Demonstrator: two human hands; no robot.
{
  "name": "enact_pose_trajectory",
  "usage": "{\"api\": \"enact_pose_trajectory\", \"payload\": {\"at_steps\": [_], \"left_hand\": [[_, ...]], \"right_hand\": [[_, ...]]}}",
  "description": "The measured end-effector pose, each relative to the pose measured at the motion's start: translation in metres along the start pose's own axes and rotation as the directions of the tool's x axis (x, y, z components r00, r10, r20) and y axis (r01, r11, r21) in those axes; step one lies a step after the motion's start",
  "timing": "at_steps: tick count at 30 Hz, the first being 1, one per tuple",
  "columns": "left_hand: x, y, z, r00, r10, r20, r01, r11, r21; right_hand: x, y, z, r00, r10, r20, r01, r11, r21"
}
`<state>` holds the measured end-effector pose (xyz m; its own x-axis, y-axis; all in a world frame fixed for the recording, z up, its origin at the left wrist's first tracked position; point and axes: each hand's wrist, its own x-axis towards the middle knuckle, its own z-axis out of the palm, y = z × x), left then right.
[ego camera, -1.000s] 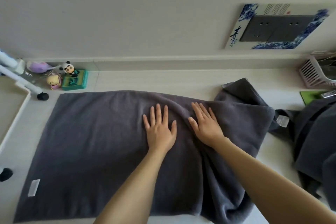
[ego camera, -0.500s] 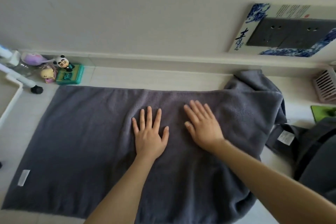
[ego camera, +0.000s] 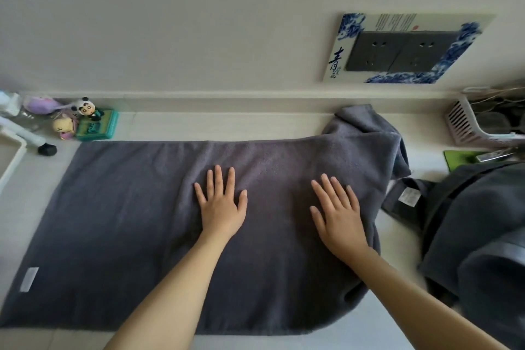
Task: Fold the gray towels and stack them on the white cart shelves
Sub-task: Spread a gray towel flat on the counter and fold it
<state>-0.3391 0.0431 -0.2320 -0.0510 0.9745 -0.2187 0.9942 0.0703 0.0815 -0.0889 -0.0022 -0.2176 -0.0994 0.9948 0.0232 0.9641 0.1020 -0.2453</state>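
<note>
A dark gray towel (ego camera: pixel 119 221) lies spread across the pale counter, its right end bunched up near the wall. A white label shows at its near left corner. My left hand (ego camera: pixel 220 206) presses flat on the towel's middle with straight fingers. My right hand (ego camera: pixel 338 214) presses flat on the towel further right, close to the rumpled end. More gray towels (ego camera: pixel 483 236) lie heaped at the right edge. The white cart is not in view.
Small toy figures and a green box (ego camera: pixel 95 126) stand at the back left by the wall. A white tray edge (ego camera: pixel 12 162) sits at far left. A pink slatted basket (ego camera: pixel 471 128) stands at back right. A socket panel (ego camera: pixel 397 50) is on the wall.
My right hand has slid to the right across the towel, away from the left hand, and the folds in the middle have flattened. The left hand stays pressed in place.
</note>
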Motion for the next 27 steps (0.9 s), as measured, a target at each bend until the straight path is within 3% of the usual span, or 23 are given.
{"api": "enact_pose_trajectory", "payload": {"at_steps": [3,6,11,16,18,21,24,27], "left_hand": [[-0.017,0.024,-0.003,0.999,0.047,-0.021,-0.049,0.992,-0.114],[-0.034,0.050,-0.005,0.996,0.094,-0.011,-0.094,0.977,-0.190],[-0.056,0.086,-0.014,0.987,0.153,0.040,-0.130,0.930,-0.343],[-0.069,0.101,-0.022,0.988,0.153,0.029,-0.127,0.902,-0.413],[-0.073,0.106,-0.025,0.990,0.141,0.018,-0.119,0.888,-0.444],[-0.078,0.111,-0.031,0.992,0.124,0.026,-0.095,0.861,-0.499],[-0.080,0.113,-0.038,0.995,0.103,0.019,-0.076,0.835,-0.544],[-0.079,0.113,-0.048,0.997,0.064,-0.038,-0.073,0.758,-0.648]], "right_hand": [[0.003,0.020,-0.020,0.936,0.318,-0.152,-0.300,0.945,0.131],[0.015,0.042,-0.039,0.806,0.588,-0.067,-0.524,0.762,0.381],[0.038,0.067,-0.057,0.714,0.700,0.012,-0.473,0.470,0.745],[0.068,0.082,-0.068,0.662,0.733,0.157,-0.503,0.280,0.818],[0.077,0.090,-0.068,0.672,0.713,0.200,-0.568,0.323,0.757],[0.078,0.091,-0.068,0.724,0.675,0.139,-0.554,0.450,0.700],[0.072,0.078,-0.074,0.782,0.624,0.018,-0.445,0.537,0.716],[0.063,0.053,-0.086,0.867,0.472,-0.162,-0.238,0.676,0.697]]}}
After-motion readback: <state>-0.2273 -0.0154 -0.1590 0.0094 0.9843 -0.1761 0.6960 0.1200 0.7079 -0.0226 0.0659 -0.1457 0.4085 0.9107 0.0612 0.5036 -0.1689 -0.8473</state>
